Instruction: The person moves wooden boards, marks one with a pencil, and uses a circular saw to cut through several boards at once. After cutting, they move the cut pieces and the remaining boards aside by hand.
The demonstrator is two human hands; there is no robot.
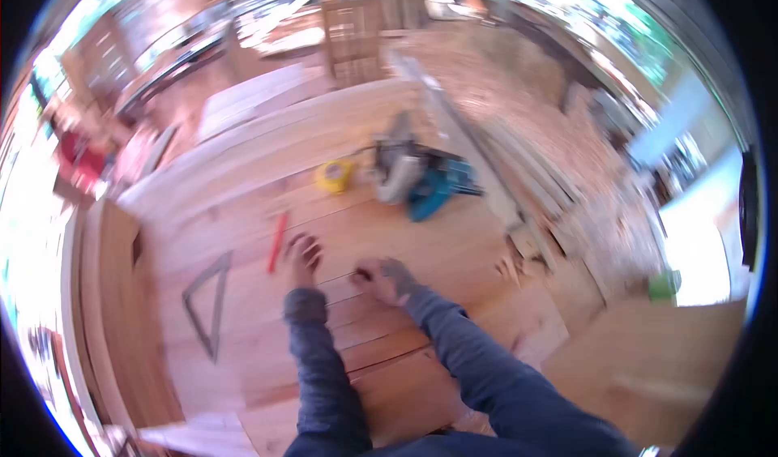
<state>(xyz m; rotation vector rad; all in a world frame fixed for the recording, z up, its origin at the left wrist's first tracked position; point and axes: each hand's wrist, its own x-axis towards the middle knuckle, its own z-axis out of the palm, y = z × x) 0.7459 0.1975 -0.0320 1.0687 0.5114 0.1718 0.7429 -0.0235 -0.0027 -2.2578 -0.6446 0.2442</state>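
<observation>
Over the wooden boards (243, 295), my left hand (304, 258) has its fingers apart and holds nothing; it is just right of a red pencil-like stick (278, 242). My right hand (382, 282) is low over the boards with its fingers curled; whatever they might hold is hidden by blur. A dark triangular square (207, 305) lies to the left. Beyond my hands are a yellow tape measure (333, 177) and a teal power saw (429, 183) with a grey metal body.
A wooden chair (353, 40) stands behind the boards. Long planks (527, 165) and wood shavings (494, 76) lie on the right. At the left edge is a wooden box-like piece (121, 311). A blurred red shape (85, 157) is far left.
</observation>
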